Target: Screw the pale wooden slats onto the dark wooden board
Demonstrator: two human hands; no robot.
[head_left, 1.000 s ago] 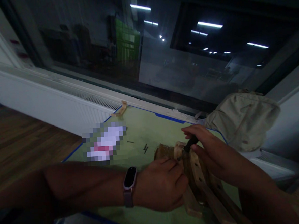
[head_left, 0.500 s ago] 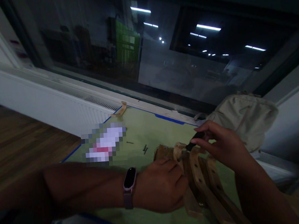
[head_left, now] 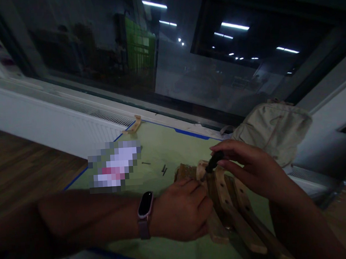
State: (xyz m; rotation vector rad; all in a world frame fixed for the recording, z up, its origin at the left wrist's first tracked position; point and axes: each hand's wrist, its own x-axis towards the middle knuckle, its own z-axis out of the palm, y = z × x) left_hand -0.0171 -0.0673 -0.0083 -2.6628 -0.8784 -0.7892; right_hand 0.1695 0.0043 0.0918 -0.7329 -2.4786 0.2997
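Observation:
A wooden slatted piece (head_left: 230, 208) with holes along its bars lies on the green mat (head_left: 174, 149). My left hand (head_left: 180, 211), a dark band on its wrist, is closed round the near end of the wooden piece. My right hand (head_left: 248, 168) pinches the black handle of a small screwdriver (head_left: 212, 163), whose tip points down at the top of the wood by my left fingers. The light is dim.
Loose dark screws (head_left: 163, 170) lie on the mat beside a blurred-out card (head_left: 115, 167). A small wooden part (head_left: 134, 125) rests at the mat's far edge. A beige bag (head_left: 272, 129) sits at the right. A white radiator (head_left: 52, 121) and dark window run behind.
My right hand drew back a little to the right, then returned, turning the screwdriver handle. My left hand stayed on the wood. The view shifted slightly.

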